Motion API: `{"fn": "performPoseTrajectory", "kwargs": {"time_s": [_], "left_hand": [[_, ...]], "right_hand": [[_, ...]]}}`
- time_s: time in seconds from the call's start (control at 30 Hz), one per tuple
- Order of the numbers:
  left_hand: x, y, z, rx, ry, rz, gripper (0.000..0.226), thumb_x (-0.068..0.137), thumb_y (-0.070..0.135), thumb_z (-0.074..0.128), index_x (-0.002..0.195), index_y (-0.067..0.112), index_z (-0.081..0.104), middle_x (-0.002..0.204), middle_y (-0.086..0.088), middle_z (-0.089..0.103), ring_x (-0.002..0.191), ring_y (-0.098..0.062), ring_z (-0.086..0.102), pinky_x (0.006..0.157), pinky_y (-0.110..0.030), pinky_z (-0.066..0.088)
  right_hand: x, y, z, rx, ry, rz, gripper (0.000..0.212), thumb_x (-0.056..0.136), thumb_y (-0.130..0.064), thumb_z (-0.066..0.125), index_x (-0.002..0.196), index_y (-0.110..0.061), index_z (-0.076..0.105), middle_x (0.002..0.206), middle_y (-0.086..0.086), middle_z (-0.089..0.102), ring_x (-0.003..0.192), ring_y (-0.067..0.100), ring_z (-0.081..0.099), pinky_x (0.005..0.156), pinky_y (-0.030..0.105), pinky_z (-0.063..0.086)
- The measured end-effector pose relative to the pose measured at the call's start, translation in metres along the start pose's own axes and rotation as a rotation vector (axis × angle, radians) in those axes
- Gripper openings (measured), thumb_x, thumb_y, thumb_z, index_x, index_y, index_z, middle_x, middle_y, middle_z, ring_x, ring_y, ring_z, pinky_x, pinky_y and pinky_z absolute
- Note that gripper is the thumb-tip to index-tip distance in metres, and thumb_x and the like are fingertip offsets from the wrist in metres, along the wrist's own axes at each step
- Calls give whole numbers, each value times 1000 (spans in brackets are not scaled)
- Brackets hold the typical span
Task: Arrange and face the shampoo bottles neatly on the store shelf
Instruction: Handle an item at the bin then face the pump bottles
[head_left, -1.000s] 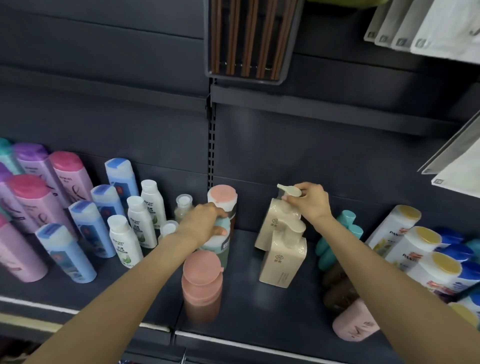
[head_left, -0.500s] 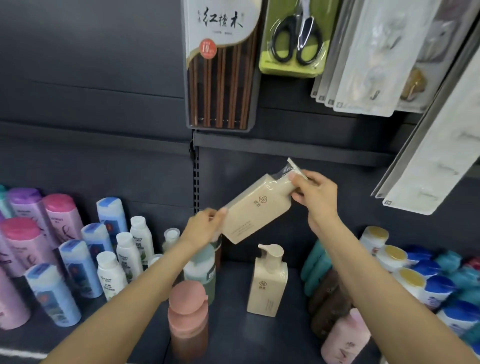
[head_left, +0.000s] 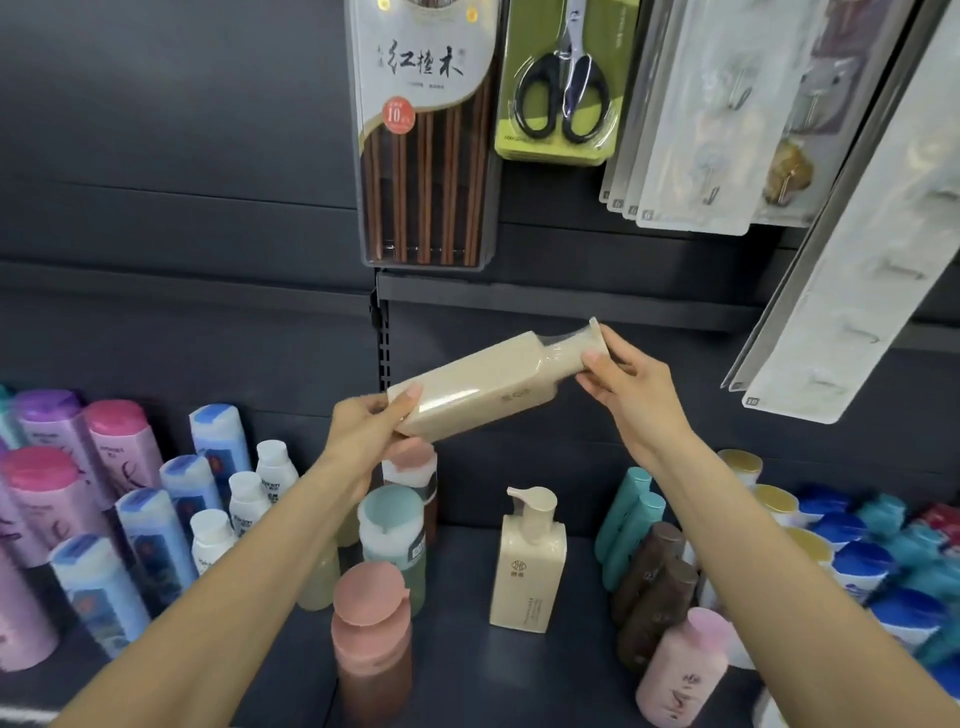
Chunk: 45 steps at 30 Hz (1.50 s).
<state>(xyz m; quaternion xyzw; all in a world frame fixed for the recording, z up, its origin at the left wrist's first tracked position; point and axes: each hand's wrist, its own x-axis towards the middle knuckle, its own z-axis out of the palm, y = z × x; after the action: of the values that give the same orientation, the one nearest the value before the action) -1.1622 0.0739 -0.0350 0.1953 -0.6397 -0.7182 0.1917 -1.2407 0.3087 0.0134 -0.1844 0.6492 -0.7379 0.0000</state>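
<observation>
Beige pump bottle: held in the air above the shelf, lying nearly level, pump end tilted up toward 2 o'clock, base toward 8 o'clock. Clear wrap shows around its neck.

Left hand: grasping the base end, thumb on the near face, fingers curled under.

Right hand: pinching the pump end between thumb and fingers.

Second beige pump bottle: upright on the shelf, directly below the held one at 6 o'clock, label facing out, spout pointing left.

Pink-capped brown bottle: upright, at 7 o'clock of the standing beige bottle, near the shelf's front.

Teal-capped bottle: just behind the pink-capped one; another pink-capped bottle stands behind that, partly hidden by the left hand.

Blue bottles, white bottles and pink and purple bottles: in rows at 9 o'clock.

Teal bottles, brown bottles and a pale pink bottle: at 3 to 4 o'clock; white bottles with yellow and blue caps further right.

Chopsticks pack and scissors pack: hanging at 12 o'clock above.
</observation>
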Motion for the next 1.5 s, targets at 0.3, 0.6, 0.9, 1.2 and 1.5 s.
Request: {"fn": "performPoseTrajectory", "kwargs": {"time_s": [0.3,0.6,0.9,1.2,1.5], "left_hand": [[-8,18,-16,-124,18,247,48,81,10,70,126,15,55,100,4,71,97,-11,66,85,-28,53],[-19,31,-28,39,-44,492,52,74,-5,71,122,13,59,95,19,71,98,1,65,80,-13,52],[-21,37,-30,28,-77,564,56,69,-7,74,120,14,58,109,13,68,106,-4,63,84,-14,50],[-4,19,-32,-2,-20,292,26,84,15,68,110,15,65,101,-2,72,88,-9,68,71,-18,57],[2,-8,-21,50,-16,-75,33,81,33,71,86,1,71,85,-15,73,74,-22,72,65,-24,59]], "right_hand": [[-16,-16,-9,239,-66,136,28,98,-23,47,97,0,63,101,14,72,98,25,69,83,29,56],[-22,9,-12,377,-64,155,33,87,-5,56,119,-1,59,115,14,68,110,22,64,88,27,54],[-26,8,-9,487,-101,113,44,79,-10,57,123,-8,56,112,7,70,111,17,63,91,26,52],[-29,-10,0,255,-124,-4,27,97,-24,46,112,-11,64,114,5,69,113,17,62,101,29,46],[-19,-14,15,-47,-77,-100,20,87,-7,63,104,-9,55,99,2,72,99,21,66,94,43,52]]}}
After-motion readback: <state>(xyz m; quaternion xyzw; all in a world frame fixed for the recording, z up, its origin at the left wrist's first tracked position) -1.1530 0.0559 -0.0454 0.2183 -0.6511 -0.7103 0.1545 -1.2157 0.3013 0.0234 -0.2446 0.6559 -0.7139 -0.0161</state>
